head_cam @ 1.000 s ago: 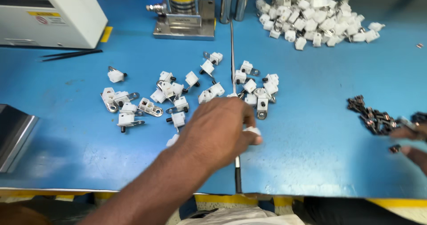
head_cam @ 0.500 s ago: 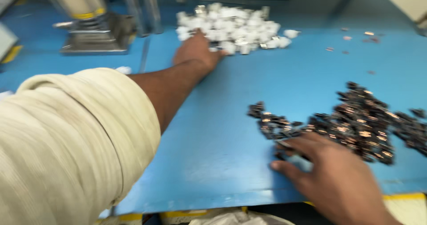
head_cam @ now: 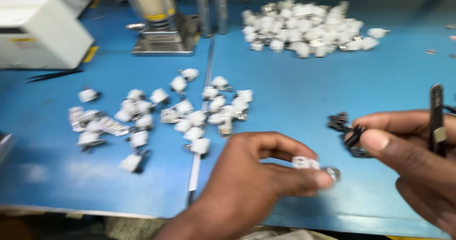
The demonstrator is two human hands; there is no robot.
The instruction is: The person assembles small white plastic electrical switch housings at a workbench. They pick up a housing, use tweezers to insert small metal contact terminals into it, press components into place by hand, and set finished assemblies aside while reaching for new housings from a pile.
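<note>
Left hand (head_cam: 247, 183) is low centre, over the near edge of the blue bench (head_cam: 294, 102). Thumb and fingers are pinched on a small white part (head_cam: 306, 163) with a bit of metal at its right end. The part sits at the fingertips, off the bench, just left of the right hand.

Right hand (head_cam: 413, 159) is at the lower right. Thumb and forefinger are closed on a small black part (head_cam: 355, 136), held up just above the bench. The same hand also carries black tweezers (head_cam: 436, 119), standing near upright behind the fingers. How the tweezers are gripped is hidden by the fingers, can't tell.

The two held parts are close but not touching; white one is lower and to the left.

A few more black parts (head_cam: 338, 121) lie on the bench just left of the right fingertips.

Loose white parts (head_cam: 161, 114) are scattered across the middle of the bench, left of and beyond the left hand. They straddle the seam (head_cam: 205, 107) that runs front to back between the two bench panels.

A bigger white pile (head_cam: 308, 28) sits at the back, right of centre, well apart from both hands.

Back left: a press (head_cam: 159, 19) with a metal cylinder on a steel base plate. Left of that, a white box (head_cam: 40, 28). A second pair of black tweezers (head_cam: 54, 75) lies flat on the bench in front of the box.

Frame is motion-blurred, so fine detail on the parts is unreadable.
</note>
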